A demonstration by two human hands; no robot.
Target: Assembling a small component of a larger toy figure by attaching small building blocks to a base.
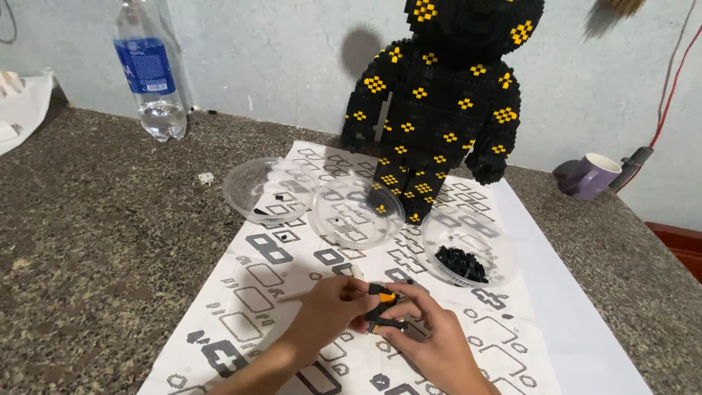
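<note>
bear (446,102) made of black and yellow blocks stands at the back of the printed sheet (292,292). three clear bowls (468,252) sit before it. left hand (329,307) and right hand (428,340) both pinch a small black and orange block piece (382,307), maybe two pieces joined.

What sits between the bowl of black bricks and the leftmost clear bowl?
In the head view, a third clear plastic bowl sits between the bowl of black bricks and the leftmost bowl, nearly empty.
</note>
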